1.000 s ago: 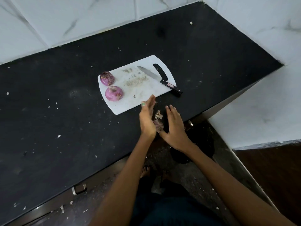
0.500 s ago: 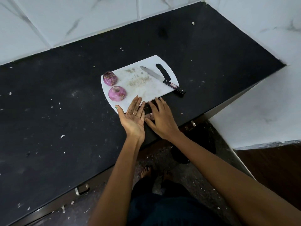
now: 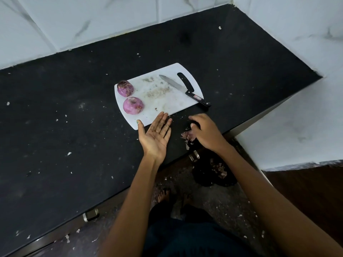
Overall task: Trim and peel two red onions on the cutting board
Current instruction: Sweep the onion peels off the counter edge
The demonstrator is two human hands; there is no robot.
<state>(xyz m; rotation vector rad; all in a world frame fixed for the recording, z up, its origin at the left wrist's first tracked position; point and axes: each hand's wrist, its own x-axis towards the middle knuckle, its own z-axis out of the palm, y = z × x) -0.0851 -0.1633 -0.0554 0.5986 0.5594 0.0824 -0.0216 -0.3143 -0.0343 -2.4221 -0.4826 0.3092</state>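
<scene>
2 peeled red onions are seen on the left part of the white cutting board (image 3: 174, 102): the far onion (image 3: 125, 88) near the board's far-left corner, the near onion (image 3: 133, 105) just beside it. A black-handled knife (image 3: 183, 89) is laid on the right part of the board, its handle end past the near-right edge. The left hand (image 3: 156, 135) is held palm up with fingers straight, fingertips over the board's near edge. The right hand (image 3: 205, 131) is curled over a pile of onion peels (image 3: 187, 135) on the black counter (image 3: 74, 127), near its front edge. The hands are kept apart.
</scene>
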